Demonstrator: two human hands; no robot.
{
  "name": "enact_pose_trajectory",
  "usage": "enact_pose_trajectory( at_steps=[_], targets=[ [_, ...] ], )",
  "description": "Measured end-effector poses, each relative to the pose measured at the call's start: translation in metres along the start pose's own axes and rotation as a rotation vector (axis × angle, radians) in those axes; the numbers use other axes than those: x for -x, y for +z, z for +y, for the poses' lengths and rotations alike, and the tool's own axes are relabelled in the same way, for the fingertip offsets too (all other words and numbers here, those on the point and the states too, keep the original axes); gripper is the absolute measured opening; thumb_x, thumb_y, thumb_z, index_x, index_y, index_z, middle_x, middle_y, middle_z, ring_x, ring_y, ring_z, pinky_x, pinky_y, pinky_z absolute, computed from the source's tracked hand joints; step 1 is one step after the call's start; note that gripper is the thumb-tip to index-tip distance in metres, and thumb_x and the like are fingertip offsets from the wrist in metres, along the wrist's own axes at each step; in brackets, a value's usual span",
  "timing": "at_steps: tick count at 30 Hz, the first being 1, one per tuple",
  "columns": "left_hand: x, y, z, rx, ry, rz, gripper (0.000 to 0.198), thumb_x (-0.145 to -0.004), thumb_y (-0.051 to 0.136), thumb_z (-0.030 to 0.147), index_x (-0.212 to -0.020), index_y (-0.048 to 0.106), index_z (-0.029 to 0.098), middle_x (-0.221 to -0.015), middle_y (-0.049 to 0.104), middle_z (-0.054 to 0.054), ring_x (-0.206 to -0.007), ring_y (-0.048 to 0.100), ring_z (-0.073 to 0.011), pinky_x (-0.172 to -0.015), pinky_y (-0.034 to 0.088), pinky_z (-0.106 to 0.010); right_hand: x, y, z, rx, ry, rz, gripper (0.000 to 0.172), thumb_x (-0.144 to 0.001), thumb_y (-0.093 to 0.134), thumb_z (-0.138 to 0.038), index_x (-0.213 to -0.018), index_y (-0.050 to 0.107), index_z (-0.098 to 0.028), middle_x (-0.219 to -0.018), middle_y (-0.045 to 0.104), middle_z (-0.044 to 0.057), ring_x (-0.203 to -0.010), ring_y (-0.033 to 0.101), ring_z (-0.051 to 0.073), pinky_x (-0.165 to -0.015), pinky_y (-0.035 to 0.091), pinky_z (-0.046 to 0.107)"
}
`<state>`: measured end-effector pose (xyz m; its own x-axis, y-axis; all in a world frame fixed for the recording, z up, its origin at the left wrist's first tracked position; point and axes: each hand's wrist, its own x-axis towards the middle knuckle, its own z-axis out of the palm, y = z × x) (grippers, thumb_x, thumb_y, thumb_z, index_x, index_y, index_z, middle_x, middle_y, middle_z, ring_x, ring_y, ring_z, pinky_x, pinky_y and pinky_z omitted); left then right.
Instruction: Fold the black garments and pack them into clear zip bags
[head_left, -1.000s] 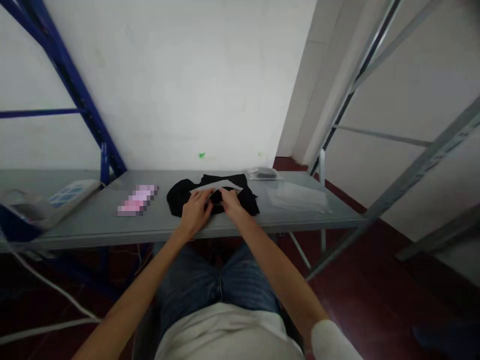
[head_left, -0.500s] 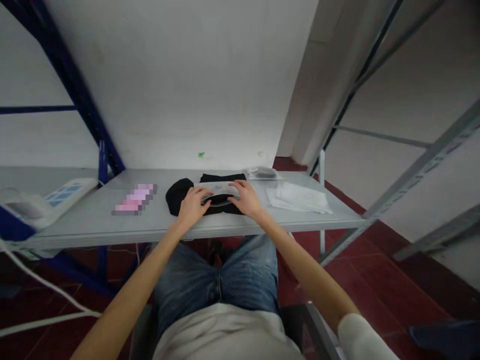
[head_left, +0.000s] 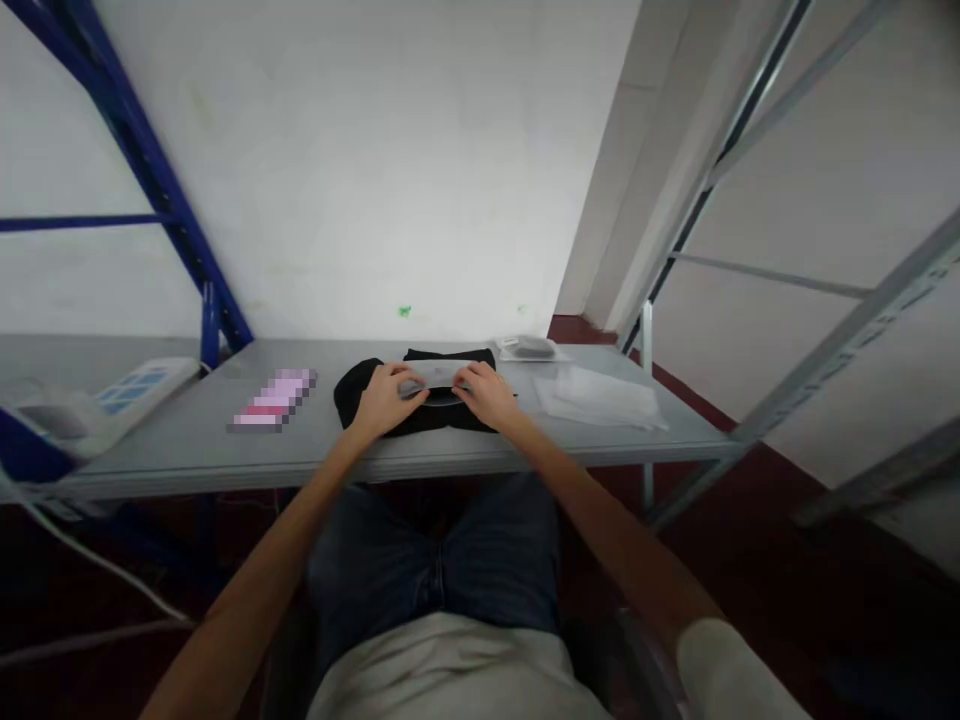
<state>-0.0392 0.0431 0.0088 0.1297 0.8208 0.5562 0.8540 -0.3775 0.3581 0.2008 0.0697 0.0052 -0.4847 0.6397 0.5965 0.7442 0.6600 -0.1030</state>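
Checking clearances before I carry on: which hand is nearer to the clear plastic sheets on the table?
Right. The right hand is left of the clear plastic sheets, not touching them; the left hand is farther left, beyond the right hand.

Whitish plastic (head_left: 438,373) partly hidden under the hands (head_left: 384,402), pixelated pink object (head_left: 274,398) seemingly unidentifiable.

The grey worktop (head_left: 187,430) bears a spread of black cloth (head_left: 431,418). Left of the cloth lies a flat pink item (head_left: 277,397), too blurred to identify; farther left, a white device (head_left: 146,385). Right of it lie translucent plastic sheets (head_left: 600,397), with a bagged dark item (head_left: 531,347) by its far right corner.
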Motion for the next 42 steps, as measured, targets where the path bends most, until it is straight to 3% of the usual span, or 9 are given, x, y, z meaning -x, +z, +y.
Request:
enact_pose_trajectory(
  at_steps=[3,7,11,20,24,28,34,37,42],
  targets=[
    [-0.001,-0.01,-0.015,-0.005,-0.211,0.029,0.035,-0.094,0.057,0.05,-0.105,0.076,0.024,-0.11,0.075,-0.008,-0.104,0.069,-0.0259,-0.097,0.053,-0.038,-0.002,-0.001,-0.011,-0.005,-0.082,0.013,0.022,-0.101,0.065,-0.031,-0.12,0.067,-0.019,-0.117,0.068,0.011,-0.115,0.059,0.026,-0.1,0.048,0.038],
    [-0.008,-0.016,-0.029,-0.056,-0.416,-0.128,0.031,-0.09,0.062,0.049,-0.103,0.074,0.024,-0.092,0.079,-0.005,-0.096,0.074,-0.0276,-0.087,0.053,-0.036,-0.018,0.009,-0.036,-0.001,-0.216,-0.095,0.026,-0.101,0.067,-0.031,-0.124,0.068,-0.019,-0.121,0.067,0.012,-0.119,0.059,0.026,-0.102,0.047,0.038],
    [-0.014,-0.012,-0.03,-0.023,-0.412,-0.205,0.029,-0.084,0.068,0.038,-0.108,0.071,0.024,-0.089,0.081,-0.004,-0.099,0.075,-0.0264,-0.085,0.053,-0.032,-0.032,0.024,-0.059,0.024,-0.236,-0.187,0.024,-0.103,0.064,-0.032,-0.123,0.069,-0.02,-0.119,0.068,0.01,-0.117,0.059,0.026,-0.094,0.05,0.036],
    [-0.02,-0.008,-0.035,0.013,-0.358,-0.118,0.028,-0.081,0.061,0.025,-0.109,0.066,0.022,-0.09,0.081,-0.003,-0.094,0.076,-0.0233,-0.088,0.053,-0.033,-0.051,0.044,-0.076,0.114,-0.225,-0.189,0.029,-0.108,0.045,-0.02,-0.128,0.066,-0.02,-0.124,0.069,0.011,-0.115,0.06,0.026,-0.085,0.053,0.036],
    [-0.019,-0.005,-0.032,-0.069,-0.312,-0.072,0.023,-0.087,0.058,0.031,-0.108,0.064,0.022,-0.093,0.081,-0.006,-0.098,0.075,-0.0254,-0.09,0.052,-0.035,-0.048,0.037,-0.064,0.172,-0.267,-0.198,0.03,-0.106,0.045,-0.015,-0.126,0.067,-0.02,-0.124,0.069,0.011,-0.116,0.058,0.027,-0.091,0.052,0.039],
    [-0.016,-0.001,-0.025,-0.121,-0.291,-0.032,0.02,-0.091,0.057,0.033,-0.108,0.062,0.022,-0.093,0.079,-0.006,-0.097,0.074,-0.0267,-0.089,0.051,-0.037,-0.024,0.011,-0.027,0.232,-0.229,-0.228,0.03,-0.105,0.046,-0.013,-0.121,0.069,-0.021,-0.122,0.069,0.012,-0.117,0.057,0.027,-0.097,0.048,0.042],
    [-0.012,0.008,-0.008,-0.194,-0.272,-0.025,0.022,-0.097,0.051,0.031,-0.114,0.061,0.021,-0.099,0.078,-0.01,-0.1,0.072,-0.0305,-0.084,0.051,-0.038,0.017,-0.023,0.033,0.299,0.003,-0.237,0.026,-0.106,0.048,-0.019,-0.115,0.073,-0.021,-0.116,0.071,0.013,-0.113,0.058,0.028,-0.094,0.045,0.038],
    [-0.009,0.012,0.0,-0.251,-0.275,-0.016,0.023,-0.1,0.048,0.032,-0.116,0.061,0.021,-0.101,0.076,-0.013,-0.101,0.072,-0.0315,-0.082,0.052,-0.038,0.021,-0.025,0.042,0.296,0.067,-0.229,0.025,-0.105,0.05,-0.019,-0.115,0.073,-0.021,-0.116,0.071,0.014,-0.113,0.059,0.029,-0.093,0.045,0.038],
    [-0.009,0.013,0.002,-0.272,-0.308,-0.027,0.025,-0.102,0.045,0.034,-0.119,0.06,0.022,-0.101,0.076,-0.013,-0.1,0.072,-0.0317,-0.082,0.053,-0.039,0.014,-0.025,0.032,0.27,0.135,-0.223,0.022,-0.101,0.055,-0.017,-0.115,0.073,-0.02,-0.117,0.071,0.016,-0.116,0.059,0.032,-0.096,0.045,0.041]
  ],
)
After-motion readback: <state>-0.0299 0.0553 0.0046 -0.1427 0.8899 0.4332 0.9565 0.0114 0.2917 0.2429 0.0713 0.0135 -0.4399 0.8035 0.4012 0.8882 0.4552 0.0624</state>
